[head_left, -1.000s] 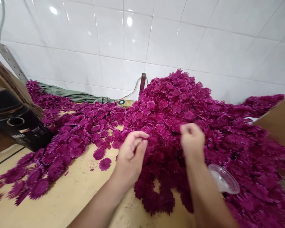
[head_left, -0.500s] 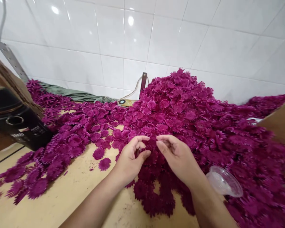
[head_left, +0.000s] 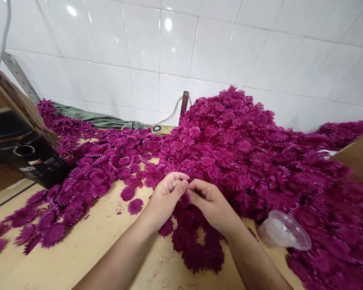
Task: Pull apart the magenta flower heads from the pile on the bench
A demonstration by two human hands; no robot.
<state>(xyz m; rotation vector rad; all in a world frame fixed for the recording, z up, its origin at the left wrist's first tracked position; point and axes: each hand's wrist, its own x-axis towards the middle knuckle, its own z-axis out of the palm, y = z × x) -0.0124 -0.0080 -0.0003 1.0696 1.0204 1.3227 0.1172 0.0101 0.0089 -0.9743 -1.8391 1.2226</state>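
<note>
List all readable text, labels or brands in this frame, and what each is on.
"CU": end of a white word on the black box at left; first letters blurred.
Smaller white print beside it, same box: too small to read.
Nothing readable on the flowers, plastic cup or tiled wall.

Flower heads (head_left: 236,149): magenta, cloth-like, matt, with fringed cut edges; the green cloth (head_left: 97,119) behind them is matt and creased. Desk (head_left: 87,249): pale wood sheet, matt, scuffed, specked with magenta lint; cardboard flap (head_left: 15,96): brown, rough, raw fibrous edge. Wall tiles (head_left: 218,44): white, glossy, showing lamp glare; cup (head_left: 282,233): thin clear plastic, slightly cloudy; appliance (head_left: 33,161): glossy black casing with a shiny metal ring; strip (head_left: 18,76): bare perforated metal, dull grey.
</note>
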